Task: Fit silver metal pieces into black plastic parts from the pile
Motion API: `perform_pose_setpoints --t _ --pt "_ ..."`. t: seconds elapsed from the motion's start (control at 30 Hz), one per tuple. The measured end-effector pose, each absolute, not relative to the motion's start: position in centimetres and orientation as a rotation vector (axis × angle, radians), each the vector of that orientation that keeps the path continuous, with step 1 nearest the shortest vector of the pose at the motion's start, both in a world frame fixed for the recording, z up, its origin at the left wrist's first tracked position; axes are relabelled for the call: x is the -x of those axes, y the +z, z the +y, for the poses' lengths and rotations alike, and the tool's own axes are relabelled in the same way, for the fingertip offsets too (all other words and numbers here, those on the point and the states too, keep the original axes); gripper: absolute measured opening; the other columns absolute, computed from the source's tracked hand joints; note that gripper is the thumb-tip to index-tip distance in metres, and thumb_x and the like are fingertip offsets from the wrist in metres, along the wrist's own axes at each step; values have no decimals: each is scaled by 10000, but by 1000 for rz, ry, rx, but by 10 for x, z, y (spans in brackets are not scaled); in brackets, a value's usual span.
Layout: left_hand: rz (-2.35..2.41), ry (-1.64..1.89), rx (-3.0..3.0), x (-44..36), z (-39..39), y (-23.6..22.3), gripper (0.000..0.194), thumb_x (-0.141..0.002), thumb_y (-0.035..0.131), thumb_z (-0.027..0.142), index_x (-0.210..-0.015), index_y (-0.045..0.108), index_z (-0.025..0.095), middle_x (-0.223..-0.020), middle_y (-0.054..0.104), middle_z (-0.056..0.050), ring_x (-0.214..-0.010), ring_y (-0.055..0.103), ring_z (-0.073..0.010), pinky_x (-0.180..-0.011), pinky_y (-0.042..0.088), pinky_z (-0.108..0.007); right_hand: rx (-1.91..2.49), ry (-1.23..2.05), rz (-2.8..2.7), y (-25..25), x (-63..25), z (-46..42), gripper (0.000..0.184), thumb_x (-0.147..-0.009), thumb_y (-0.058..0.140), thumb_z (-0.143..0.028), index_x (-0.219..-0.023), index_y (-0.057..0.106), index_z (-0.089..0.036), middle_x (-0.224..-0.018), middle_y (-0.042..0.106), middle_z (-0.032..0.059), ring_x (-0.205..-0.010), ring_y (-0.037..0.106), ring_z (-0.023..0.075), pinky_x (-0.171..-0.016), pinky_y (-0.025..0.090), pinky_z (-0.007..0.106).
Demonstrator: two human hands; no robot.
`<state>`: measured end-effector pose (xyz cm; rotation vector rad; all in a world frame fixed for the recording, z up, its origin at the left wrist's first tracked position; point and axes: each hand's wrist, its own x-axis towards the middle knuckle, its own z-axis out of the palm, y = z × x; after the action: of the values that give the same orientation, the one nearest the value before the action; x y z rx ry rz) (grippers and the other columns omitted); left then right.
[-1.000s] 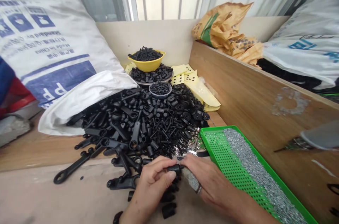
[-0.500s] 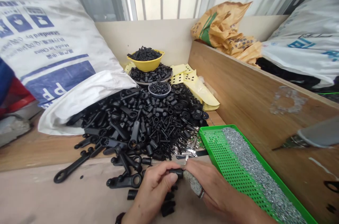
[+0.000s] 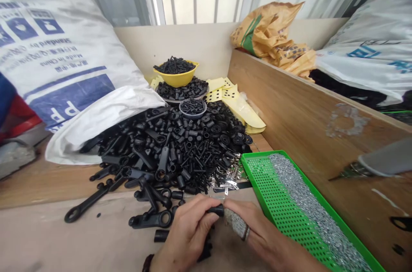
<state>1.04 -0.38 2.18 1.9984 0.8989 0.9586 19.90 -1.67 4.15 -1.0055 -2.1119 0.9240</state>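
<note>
Pinched between thumb and fingers of my left hand (image 3: 189, 227) is a short black plastic tube (image 3: 217, 210), its end pointing right. My right hand (image 3: 249, 225) is closed right beside that end, and whatever its fingertips hold is hidden. A grey speckled wrap (image 3: 236, 222) covers one of its fingers. Under and beside my left hand lie more black tubes (image 3: 161, 235), partly covered by it. Just beyond my fingertips are small shiny metal strips (image 3: 227, 186), at the near edge of a large heap of black plastic parts (image 3: 180, 143).
To the right lies a green perforated tray (image 3: 254, 182) with many small metal pieces along one side. Behind the heap, a yellow bowl (image 3: 177, 79) holds black screw-like parts. A white sack (image 3: 80, 61) leans at left. A wooden partition (image 3: 289, 104) and a power-driver-like tool (image 3: 363, 169) are at right.
My left fingers have shifted slightly over the black tube, which has moved a little to the right. My right hand stays close beside its end.
</note>
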Motion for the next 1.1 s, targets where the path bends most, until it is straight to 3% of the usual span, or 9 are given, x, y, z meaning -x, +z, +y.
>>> perform_pose_setpoints --t 0.1,0.23,0.4,0.47,0.6,0.73,0.87,0.97,1.1 --pt "899 904 -2047 -9 -3 24 184 -917 485 166 -1035 626 186 -875 667 -39 -786 608 -152 -713 457 -204 978 917 -2108 40 -197 -15 357 -850 312 -158 -1108 556 -198 -902 694 82 -781 637 207 -709 513 278" --pt "933 860 -2038 -10 -2 26 176 -919 484 181 -1008 637 190 -846 674 -30 -758 610 -148 -698 455 -203 977 838 -2174 29 -198 -14 276 -825 329 -193 -954 572 -166 -769 639 82 -670 593 214 -625 500 314" --pt "954 837 -2023 -11 -1 24 211 -925 454 187 -1021 641 201 -877 676 -38 -789 617 -167 -713 471 -231 1070 979 -2062 34 -198 -14 249 -858 301 -200 -863 550 -213 -802 634 56 -726 585 195 -695 481 300" --pt "968 791 -2028 -8 3 27 229 -916 470 190 -1085 624 216 -909 682 -32 -810 620 -170 -739 477 -241 1081 1054 -2011 38 -197 -12 234 -879 307 -246 -824 534 -222 -787 622 47 -737 577 199 -694 471 296" --pt "1008 716 -2071 8 20 37 442 -885 523 184 -1313 428 240 -1024 673 -28 -804 603 -158 -771 500 -266 1140 1084 -1958 37 -202 -1 230 -899 313 -277 -735 463 -218 -695 555 16 -660 516 184 -619 423 274" --pt "971 472 -2527 16 38 36 313 -842 496 62 -1108 583 203 -1291 544 -100 -1206 419 -274 -997 379 -467 1176 988 -1951 31 -211 7 205 -885 310 -246 -691 367 -219 -649 475 -7 -596 436 162 -554 342 259" --pt "1030 171 -2843 7 42 23 245 -800 525 23 -935 635 196 -1435 408 -124 -1300 308 -385 -983 268 -663 1218 915 -2093 28 -215 6 167 -842 303 -162 -693 352 -219 -667 492 3 -606 444 166 -571 339 265" --pt "1070 160 -2943 0 44 15 123 -855 542 111 -844 637 190 -1454 382 -132 -1314 302 -393 -977 247 -687 1306 869 -2237 27 -212 6 168 -794 326 -80 -715 394 -212 -710 538 18 -632 478 170 -595 357 266" --pt "1093 181 -3039 -4 52 11 138 -884 538 150 -783 628 179 -1462 378 -113 -1329 298 -367 -1007 233 -663 1419 694 -2535 24 -204 11 302 -651 372 24 -824 513 -179 -849 599 56 -738 550 192 -657 387 286"
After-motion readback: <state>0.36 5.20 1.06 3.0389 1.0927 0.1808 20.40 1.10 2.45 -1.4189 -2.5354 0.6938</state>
